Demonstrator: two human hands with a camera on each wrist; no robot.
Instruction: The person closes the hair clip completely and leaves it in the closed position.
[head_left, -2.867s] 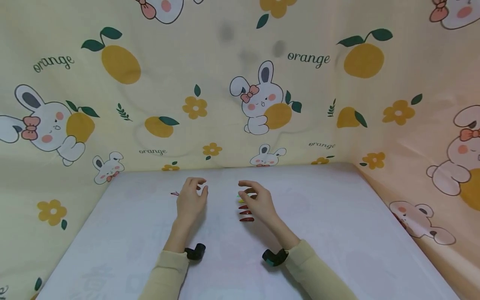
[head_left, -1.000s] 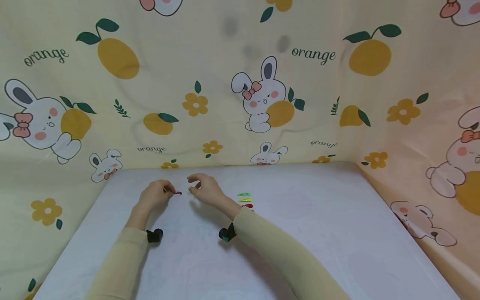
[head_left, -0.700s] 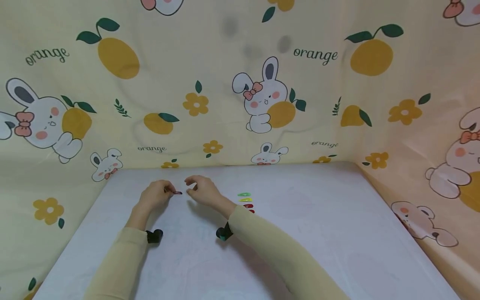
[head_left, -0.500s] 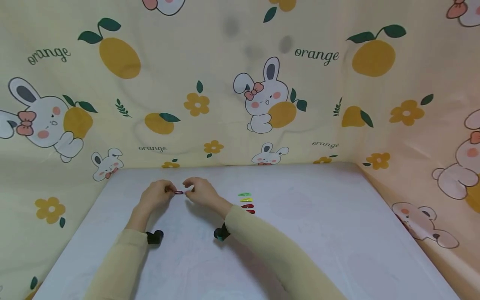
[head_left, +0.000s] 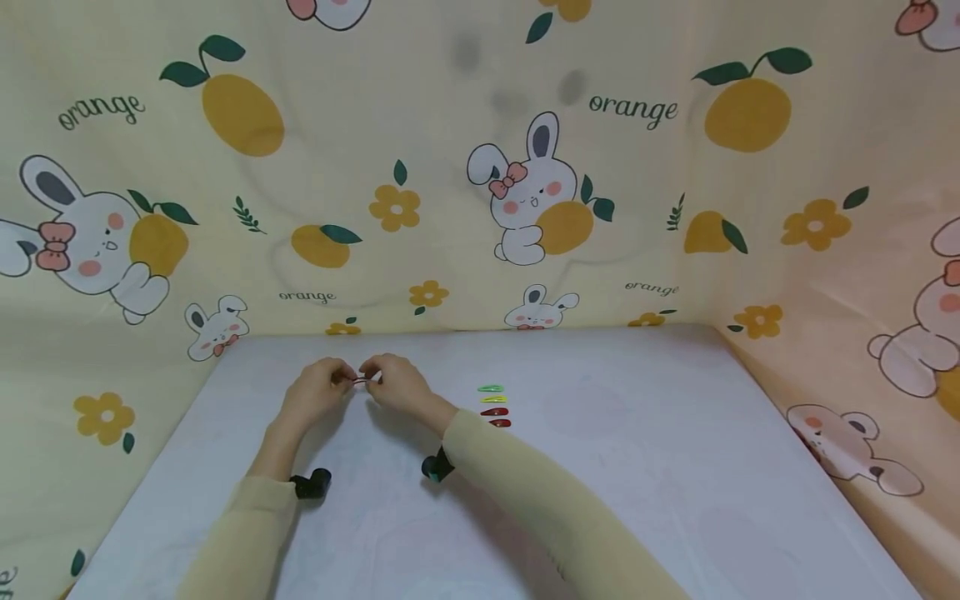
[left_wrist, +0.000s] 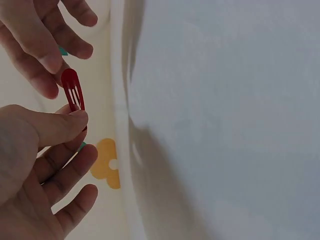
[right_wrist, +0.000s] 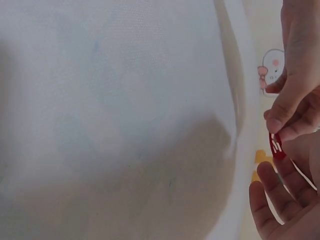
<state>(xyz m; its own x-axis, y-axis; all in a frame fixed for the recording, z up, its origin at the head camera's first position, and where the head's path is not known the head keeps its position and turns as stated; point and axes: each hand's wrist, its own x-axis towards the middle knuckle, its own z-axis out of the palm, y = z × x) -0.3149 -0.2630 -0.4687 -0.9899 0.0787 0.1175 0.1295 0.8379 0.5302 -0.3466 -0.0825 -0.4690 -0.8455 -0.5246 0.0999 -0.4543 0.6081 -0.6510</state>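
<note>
A red snap hair clip (left_wrist: 74,91) is held up between both hands, over the far left part of the table. My left hand (head_left: 318,388) pinches its narrow end between thumb and index finger, other fingers loosely bent. The rounded wide end points toward my right hand (head_left: 401,387), whose fingertips are right at it. In the right wrist view the clip (right_wrist: 276,146) overlaps the right fingers, and I cannot tell whether they grip it. Slots show along the clip's middle.
Right of the hands, several hair clips lie in a column on the white table (head_left: 675,467): a green clip (head_left: 491,388), a yellow clip (head_left: 493,399) and red clips (head_left: 495,412). The right sleeve (head_left: 540,492) partly covers the lowest. A printed curtain (head_left: 420,125) hangs behind.
My left hand moved left and now pinches the red hair clip, slightly raised in the last half second. My right hand left the clip column and came leftward to the clip's wide end.
</note>
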